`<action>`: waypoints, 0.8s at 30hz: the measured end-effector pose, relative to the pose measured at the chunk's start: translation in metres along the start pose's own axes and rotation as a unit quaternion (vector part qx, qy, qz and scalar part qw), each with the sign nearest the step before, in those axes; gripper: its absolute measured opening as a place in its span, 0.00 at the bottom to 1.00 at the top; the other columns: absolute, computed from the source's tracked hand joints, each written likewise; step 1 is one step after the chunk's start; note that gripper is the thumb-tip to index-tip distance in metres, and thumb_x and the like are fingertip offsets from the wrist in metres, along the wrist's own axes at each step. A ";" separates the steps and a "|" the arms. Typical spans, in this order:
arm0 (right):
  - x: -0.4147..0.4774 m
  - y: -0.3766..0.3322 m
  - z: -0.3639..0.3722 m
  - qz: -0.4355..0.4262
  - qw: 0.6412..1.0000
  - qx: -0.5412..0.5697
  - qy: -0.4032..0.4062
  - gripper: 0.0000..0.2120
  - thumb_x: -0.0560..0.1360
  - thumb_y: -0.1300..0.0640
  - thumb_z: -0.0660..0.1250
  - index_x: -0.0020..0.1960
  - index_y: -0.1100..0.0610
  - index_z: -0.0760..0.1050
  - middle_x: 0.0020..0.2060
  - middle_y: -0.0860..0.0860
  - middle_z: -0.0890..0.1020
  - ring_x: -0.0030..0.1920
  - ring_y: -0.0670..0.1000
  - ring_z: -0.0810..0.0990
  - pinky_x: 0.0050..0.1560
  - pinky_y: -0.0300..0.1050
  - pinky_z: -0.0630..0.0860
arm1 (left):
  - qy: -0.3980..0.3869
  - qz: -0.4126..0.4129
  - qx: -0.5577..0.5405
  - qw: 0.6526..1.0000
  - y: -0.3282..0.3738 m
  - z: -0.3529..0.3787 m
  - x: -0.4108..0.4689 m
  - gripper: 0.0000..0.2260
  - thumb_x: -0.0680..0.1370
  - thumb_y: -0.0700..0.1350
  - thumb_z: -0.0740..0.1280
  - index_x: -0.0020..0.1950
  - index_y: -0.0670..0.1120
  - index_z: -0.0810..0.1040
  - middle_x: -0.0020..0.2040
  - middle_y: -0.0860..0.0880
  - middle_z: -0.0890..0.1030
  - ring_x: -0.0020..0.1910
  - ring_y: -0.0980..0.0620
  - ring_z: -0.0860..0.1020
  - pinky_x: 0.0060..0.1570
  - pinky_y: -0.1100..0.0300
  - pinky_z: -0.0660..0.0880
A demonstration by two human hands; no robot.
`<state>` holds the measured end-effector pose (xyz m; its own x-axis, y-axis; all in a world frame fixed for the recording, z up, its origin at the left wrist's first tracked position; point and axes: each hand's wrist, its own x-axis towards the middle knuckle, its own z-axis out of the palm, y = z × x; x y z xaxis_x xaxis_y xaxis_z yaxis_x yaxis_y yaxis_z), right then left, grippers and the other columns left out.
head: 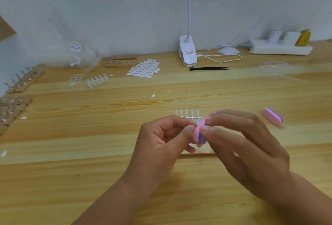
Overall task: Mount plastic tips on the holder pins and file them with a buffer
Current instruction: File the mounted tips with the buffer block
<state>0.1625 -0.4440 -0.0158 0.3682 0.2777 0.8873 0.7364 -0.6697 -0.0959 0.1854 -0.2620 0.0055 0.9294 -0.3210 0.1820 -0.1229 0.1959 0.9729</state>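
My right hand [244, 147] pinches a small pink and purple buffer [199, 133] between thumb and fingers. The buffer's face presses against a clear plastic tip [196, 122] that my left hand [161, 145] holds at the fingertips; whether the tip sits on a pin is hidden by my fingers. Both hands hover just above the wooden table [89, 162]. A strip of clear tips [187, 113] lies right behind my hands. A second pink and purple buffer [272, 117] lies on the table to the right.
Wooden holder blocks with metal pins [23, 81] line the left edge, and another block [120, 61] stands at the back. A sheet of white adhesive tabs [144, 68], black tweezers [209, 68], a clip lamp [187, 50], a power strip [280, 47] and plastic bags [77, 57] sit along the wall.
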 end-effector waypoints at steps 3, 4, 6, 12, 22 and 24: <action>0.000 0.009 -0.004 0.000 1.000 -0.020 -0.020 0.18 0.73 0.74 0.72 0.59 0.60 0.81 0.52 0.56 0.81 0.56 0.55 0.81 0.59 0.45 0.76 | 0.003 0.011 0.008 1.000 0.000 -0.001 -0.001 0.06 0.74 0.41 0.71 0.45 0.39 0.84 0.38 0.43 0.86 0.38 0.48 0.85 0.36 0.61 0.79; 0.001 0.012 -0.006 0.011 0.999 -0.024 -0.019 0.17 0.73 0.74 0.72 0.59 0.60 0.81 0.52 0.56 0.82 0.55 0.55 0.81 0.58 0.47 0.77 | 0.007 0.012 0.008 1.000 0.000 -0.001 -0.001 0.05 0.74 0.41 0.70 0.45 0.40 0.84 0.39 0.43 0.86 0.40 0.48 0.85 0.36 0.61 0.79; 0.003 0.011 -0.006 0.022 1.000 -0.016 -0.007 0.14 0.75 0.72 0.71 0.58 0.60 0.81 0.52 0.56 0.82 0.54 0.55 0.81 0.56 0.49 0.78 | 0.010 0.019 0.010 1.000 0.000 -0.001 0.000 0.04 0.74 0.40 0.70 0.44 0.41 0.84 0.39 0.44 0.86 0.40 0.48 0.85 0.36 0.62 0.79; 0.002 0.006 -0.003 0.002 1.000 -0.007 -0.016 0.16 0.74 0.72 0.72 0.58 0.59 0.81 0.53 0.54 0.81 0.57 0.53 0.80 0.60 0.44 0.76 | 0.005 0.043 0.027 0.999 0.000 0.000 -0.001 0.03 0.74 0.40 0.71 0.45 0.44 0.85 0.38 0.46 0.86 0.38 0.51 0.84 0.37 0.64 0.78; 0.002 0.008 -0.002 0.006 1.000 -0.009 0.002 0.15 0.74 0.72 0.72 0.58 0.61 0.77 0.54 0.54 0.80 0.57 0.53 0.80 0.61 0.43 0.75 | 0.007 0.061 0.043 0.997 0.001 -0.001 -0.002 0.03 0.74 0.40 0.71 0.45 0.47 0.85 0.40 0.48 0.86 0.39 0.52 0.85 0.38 0.64 0.79; 0.002 0.006 -0.002 0.012 1.000 -0.004 0.009 0.14 0.75 0.71 0.72 0.58 0.61 0.77 0.54 0.54 0.80 0.56 0.52 0.80 0.60 0.42 0.74 | 0.006 0.065 0.045 0.997 0.001 0.000 -0.002 0.04 0.75 0.40 0.71 0.45 0.48 0.85 0.40 0.48 0.86 0.39 0.53 0.84 0.38 0.63 0.79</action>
<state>0.1668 -0.4487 -0.0139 0.3744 0.2493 0.8931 0.7232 -0.6813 -0.1130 0.1834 -0.2608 0.0060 0.9077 -0.2867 0.3065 -0.2733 0.1503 0.9501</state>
